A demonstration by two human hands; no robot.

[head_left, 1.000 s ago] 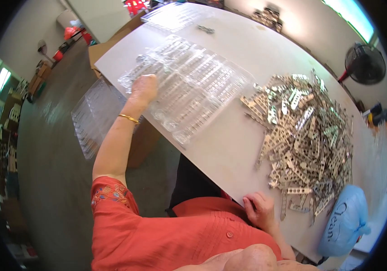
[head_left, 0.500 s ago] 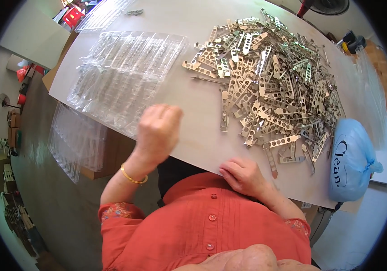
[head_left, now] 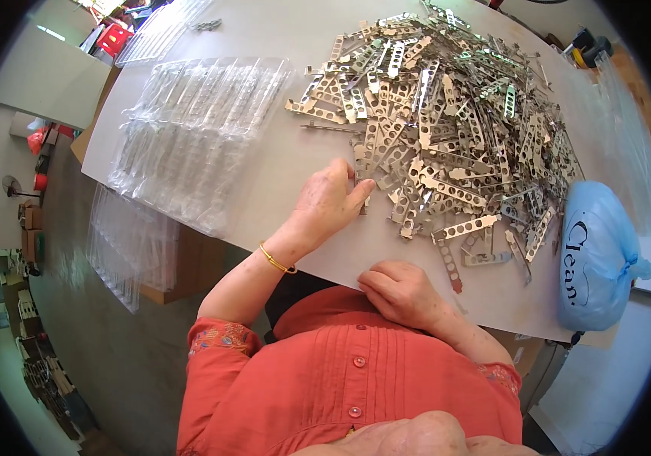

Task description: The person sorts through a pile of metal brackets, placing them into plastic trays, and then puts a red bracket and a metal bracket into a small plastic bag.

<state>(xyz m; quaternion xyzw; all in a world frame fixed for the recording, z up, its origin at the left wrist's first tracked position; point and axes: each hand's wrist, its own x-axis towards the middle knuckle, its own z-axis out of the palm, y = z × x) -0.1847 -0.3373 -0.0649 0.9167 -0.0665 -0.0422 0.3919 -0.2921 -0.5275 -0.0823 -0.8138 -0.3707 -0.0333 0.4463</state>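
Between clear trays and blue bag, left hand pinching metal strip, right hand loosely curled

Bright light washes the table, flaring on the clear tray at its far left corner and glinting off the metal strips, while the floor past its left edge looks dimmer and straight lines bow.

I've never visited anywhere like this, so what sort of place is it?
Probably a workshop or packing room: a heap of perforated metal strips and clear plastic trays share the table, with a cardboard box below its edge.
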